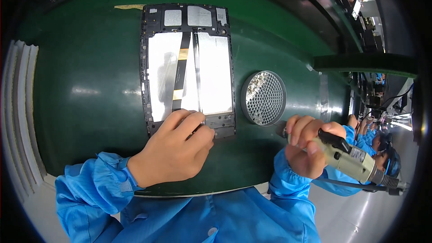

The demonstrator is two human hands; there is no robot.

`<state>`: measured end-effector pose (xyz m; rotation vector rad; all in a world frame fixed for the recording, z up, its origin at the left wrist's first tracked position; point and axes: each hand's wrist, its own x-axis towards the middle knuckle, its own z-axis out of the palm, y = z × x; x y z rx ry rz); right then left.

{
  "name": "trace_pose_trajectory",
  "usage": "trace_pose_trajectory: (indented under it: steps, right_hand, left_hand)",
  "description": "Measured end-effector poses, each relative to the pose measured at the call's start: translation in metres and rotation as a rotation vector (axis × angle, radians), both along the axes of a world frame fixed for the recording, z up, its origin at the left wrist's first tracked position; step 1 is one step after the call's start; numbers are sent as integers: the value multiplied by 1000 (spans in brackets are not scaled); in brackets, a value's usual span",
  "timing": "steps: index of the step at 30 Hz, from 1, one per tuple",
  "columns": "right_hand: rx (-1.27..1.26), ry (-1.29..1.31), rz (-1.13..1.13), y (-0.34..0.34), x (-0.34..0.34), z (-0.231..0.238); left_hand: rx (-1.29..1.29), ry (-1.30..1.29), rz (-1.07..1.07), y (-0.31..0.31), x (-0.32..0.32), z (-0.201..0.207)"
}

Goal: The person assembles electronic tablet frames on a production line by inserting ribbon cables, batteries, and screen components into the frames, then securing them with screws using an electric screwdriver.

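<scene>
A black tablet-like device frame (145, 69) with bright silver panels lies flat on the green work surface. Down its middle run a black flat ribbon with gold patches (180, 72) and a thin dark strip (196, 72). My left hand (177, 148) rests on the frame's near end, fingers bent and drawn together; a little black shows between them, and their tips are hidden. Off to the right, my right hand (308, 146) is wrapped round a beige electric screwdriver (344, 157), held up with its cable end toward the right. Its tip is blurred near my fingers.
A round dish (270, 103) with many small holes stands between the frame and my right hand, tiny screws gathered at its upper left. Pale ridged panels (20, 117) line the left edge. A green raised bar (364, 64) sticks in at right. Other people (382, 153) sit beyond.
</scene>
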<state>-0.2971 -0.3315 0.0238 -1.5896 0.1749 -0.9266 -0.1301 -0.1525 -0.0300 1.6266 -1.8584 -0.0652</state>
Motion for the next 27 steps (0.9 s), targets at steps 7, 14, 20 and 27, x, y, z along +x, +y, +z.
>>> trace_pose_trajectory:
  steps: [7, 14, 20, 27]
  right_hand:
    - [-6, -19, -79, -24, -25, -7]
    - [11, -72, -160, -41, -33, -20]
    - [16, -110, -226, -49, -41, -33]
    - [5, -84, -238, -48, -44, -32]
  left_hand:
    - [-65, 16, 69, 7, -5, 0]
    - [-16, -11, 115, 4, -15, 3]
    - [104, -24, 315, 3, -34, 8]
    - [61, 53, 388, 14, -43, 3]
